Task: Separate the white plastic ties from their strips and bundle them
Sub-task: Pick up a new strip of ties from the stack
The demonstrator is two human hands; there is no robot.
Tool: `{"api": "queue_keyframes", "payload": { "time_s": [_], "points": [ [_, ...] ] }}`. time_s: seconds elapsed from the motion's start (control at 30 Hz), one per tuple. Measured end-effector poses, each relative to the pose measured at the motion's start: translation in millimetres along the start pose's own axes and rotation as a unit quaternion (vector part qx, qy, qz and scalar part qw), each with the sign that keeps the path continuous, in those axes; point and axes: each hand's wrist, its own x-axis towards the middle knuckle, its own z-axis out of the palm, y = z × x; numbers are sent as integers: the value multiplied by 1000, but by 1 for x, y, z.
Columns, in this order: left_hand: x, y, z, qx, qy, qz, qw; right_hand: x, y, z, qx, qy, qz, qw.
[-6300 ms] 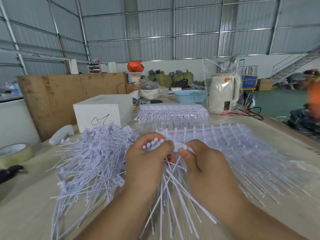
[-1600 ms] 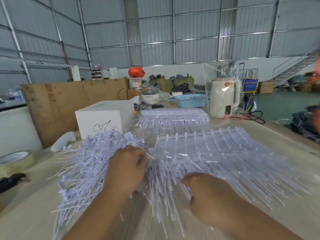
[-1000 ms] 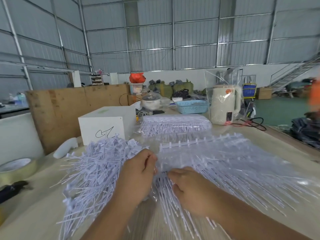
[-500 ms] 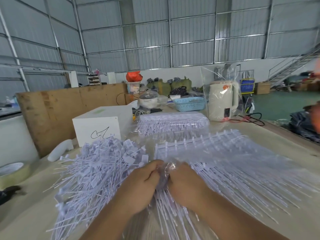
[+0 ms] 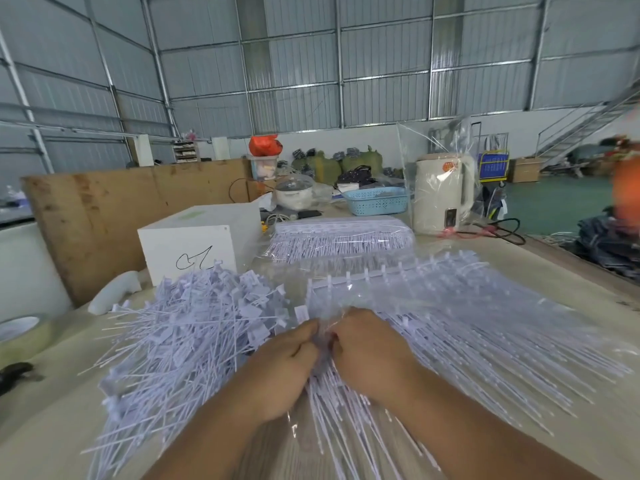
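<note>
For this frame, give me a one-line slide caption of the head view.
Both hands, left hand and right hand, pinch a tie strip beside the loose ties on the table.

- We see a big messy pile of loose white ties [image 5: 194, 334] on the left of the table, thin tails pointing every way.
- Ties still on their strips [image 5: 450, 327] lie in flat rows on the right (under clear, crinkly plastic), tails fanning toward us.
- A wrapped stack of strips [image 5: 341, 237] sits farther back, neat and flat.
</note>
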Motion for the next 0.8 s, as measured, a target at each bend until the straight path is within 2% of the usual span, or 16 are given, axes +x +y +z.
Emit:
{"api": "queue_keyframes", "payload": {
  "time_s": [0.2,0.5,0.63,0.7,0.8],
  "points": [
    [1,1,-1,21,3,-11,1000,-11,4,-18,11,-15,-53,998],
    [6,0,6,167,-12,21,986,-31,12,-28,13,-23,-59,998],
    [9,1,10,230,-15,-5,973,-41,11,-29,13,-33,-66,997],
    [12,-2,13,257,-4,-14,966,-44,11,-29,21,-32,-75,996],
    [16,-8,17,281,23,16,959,-46,10,-30,33,-19,-97,995]
  ]
}}
